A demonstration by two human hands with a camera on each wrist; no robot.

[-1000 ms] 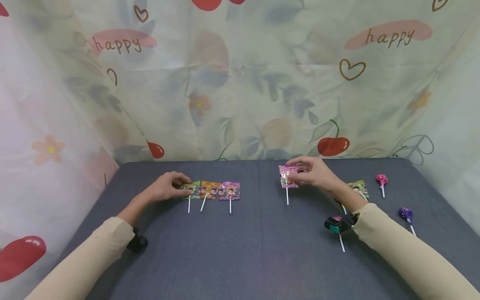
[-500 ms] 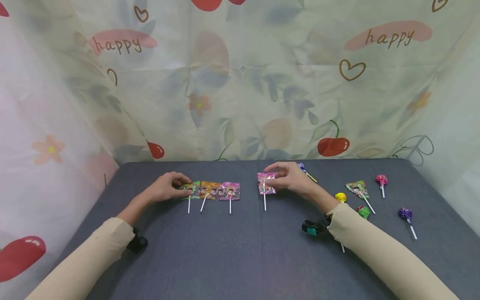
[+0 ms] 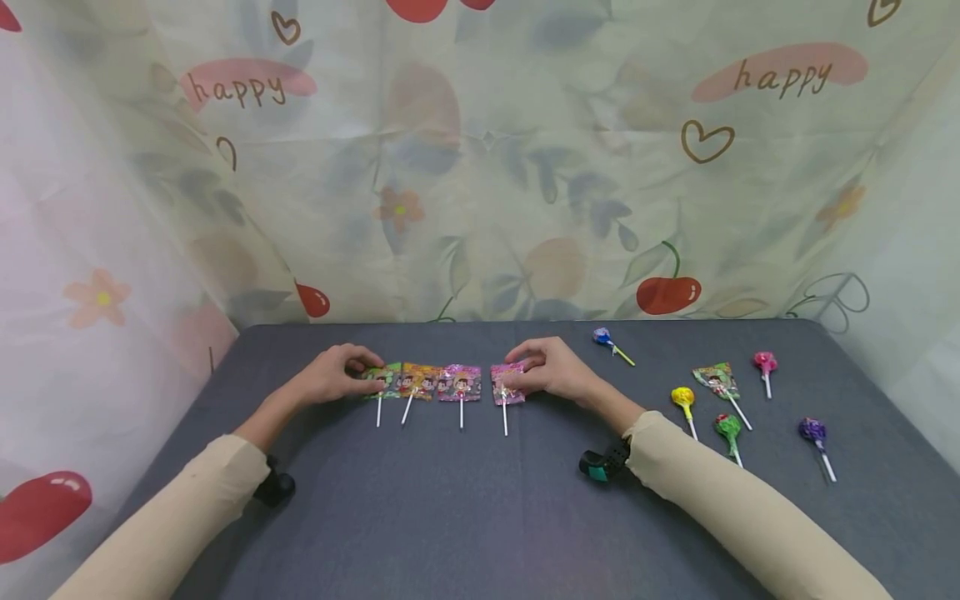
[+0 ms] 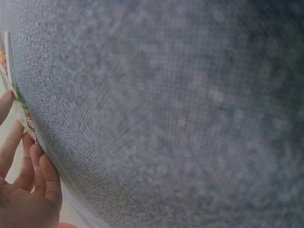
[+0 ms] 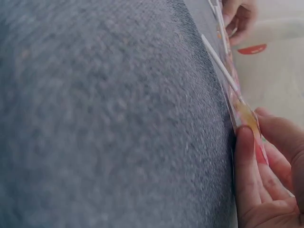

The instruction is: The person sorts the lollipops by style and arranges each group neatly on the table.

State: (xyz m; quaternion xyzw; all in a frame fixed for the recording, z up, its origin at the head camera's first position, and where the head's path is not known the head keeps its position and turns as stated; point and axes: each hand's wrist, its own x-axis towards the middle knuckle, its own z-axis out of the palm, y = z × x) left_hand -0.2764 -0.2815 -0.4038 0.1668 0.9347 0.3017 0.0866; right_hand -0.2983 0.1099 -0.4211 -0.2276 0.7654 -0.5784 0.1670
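Note:
Three lollipops in flat wrappers lie side by side on the table, green (image 3: 387, 377), orange (image 3: 417, 380) and purple-pink (image 3: 459, 382), their white sticks pointing toward me. My left hand (image 3: 335, 372) holds the green one at its left end, thumb and index finger on the wrapper's edges. Just right of the row, my right hand (image 3: 552, 371) pinches a pink-wrapped lollipop (image 3: 504, 385), also stick toward me. A small gap separates it from the purple-pink one. In the right wrist view, the thumb and fingers grip the side of that wrapper (image 5: 247, 116).
Loose lollipops lie on the right of the grey table (image 3: 450, 517): blue (image 3: 602, 336), yellow (image 3: 682, 396), green (image 3: 727, 426), purple (image 3: 812, 429), pink (image 3: 765, 361) and a flat green-wrapped one (image 3: 717, 379). A printed curtain (image 3: 487, 208) hangs behind.
My right hand has moved left with the pink-wrapped lollipop, bringing it close to the row. The left hand has stayed in place. Lollipops once hidden under the right arm now show.

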